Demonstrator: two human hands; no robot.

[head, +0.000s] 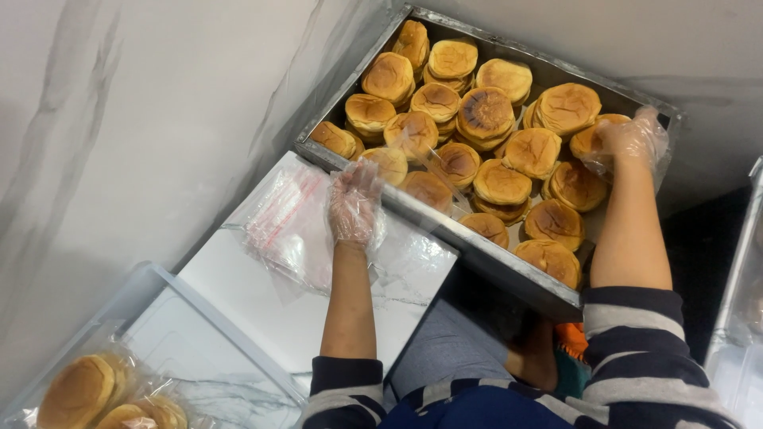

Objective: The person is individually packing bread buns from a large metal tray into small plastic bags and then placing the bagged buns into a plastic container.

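A metal tray [485, 250] full of stacked golden round buns sits on my lap. My left hand [354, 205], in a thin plastic glove, holds a clear plastic bag [413, 147] at the tray's near rim; the film lies over a few buns there. My right hand [634, 137], also gloved, reaches to the tray's far right corner and is closed around a bun [586, 141] on top of a stack. Striped sleeves cover both my upper arms.
A pile of clear plastic bags [278, 218] lies on a white marble surface [238, 294] left of the tray. A clear bin [159, 278] at lower left holds bagged buns [83, 391]. Another container's edge [743, 262] shows at right. A marble wall is at left.
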